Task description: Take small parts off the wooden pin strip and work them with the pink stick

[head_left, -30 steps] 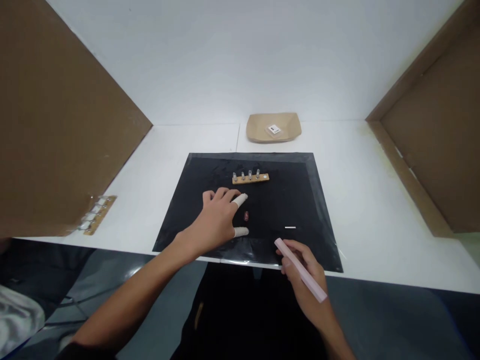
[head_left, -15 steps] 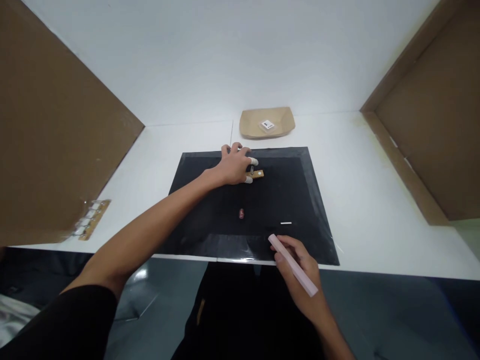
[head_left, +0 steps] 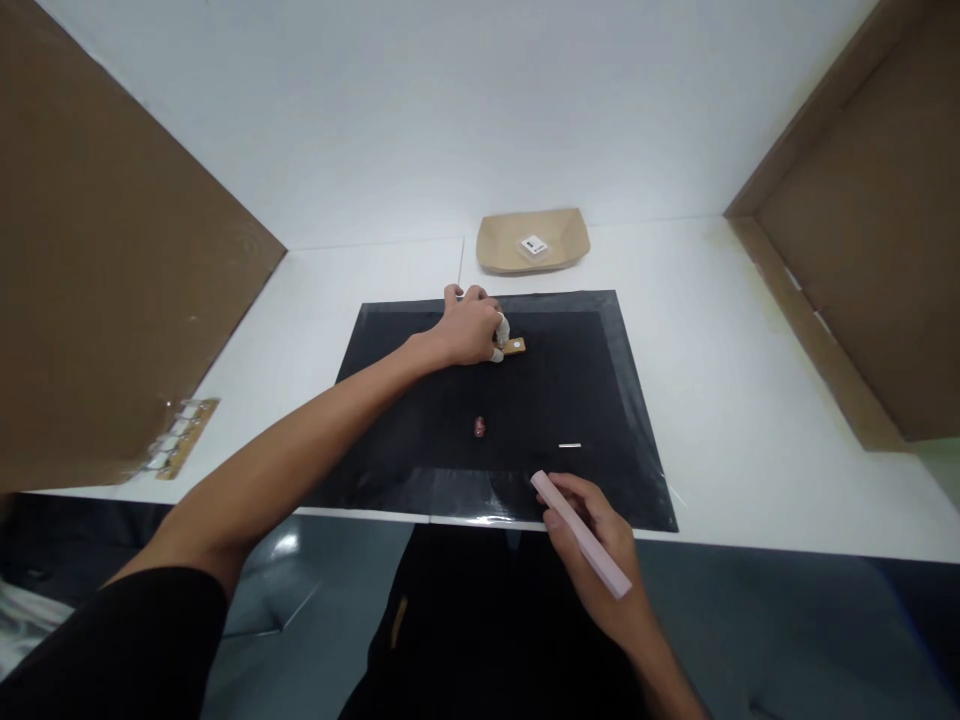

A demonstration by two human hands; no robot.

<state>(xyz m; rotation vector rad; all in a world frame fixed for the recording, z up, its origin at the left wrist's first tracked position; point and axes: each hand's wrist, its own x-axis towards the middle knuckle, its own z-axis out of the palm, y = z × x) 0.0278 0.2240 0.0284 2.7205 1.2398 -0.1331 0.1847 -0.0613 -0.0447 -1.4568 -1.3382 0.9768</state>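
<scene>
My left hand (head_left: 472, 330), with white finger cots on thumb and index finger, is at the far part of the black mat (head_left: 420, 420). Its thumb and index finger close at a short wooden strip (head_left: 515, 346) with a white dot on its free end. Whatever small piece sits between these fingertips is mostly hidden. My right hand (head_left: 600, 540) grips a long pale pink bar (head_left: 581, 535) at the mat's near edge. On the mat between the hands lies a small shiny pinkish-red piece (head_left: 479, 427). A thin silvery rod (head_left: 570, 445) lies just beyond my right hand.
A brown paper tray (head_left: 491, 245) stands behind the mat, with a small labelled clear case (head_left: 534, 246) in it. At the left, a wooden strip (head_left: 187, 440) bears several clear pieces. Brown boards (head_left: 112, 250) flank the white table (head_left: 750, 400).
My left index finger has come down and closed toward the thumb over the small piece at the wooden strip. My right hand with the pink bar has barely moved.
</scene>
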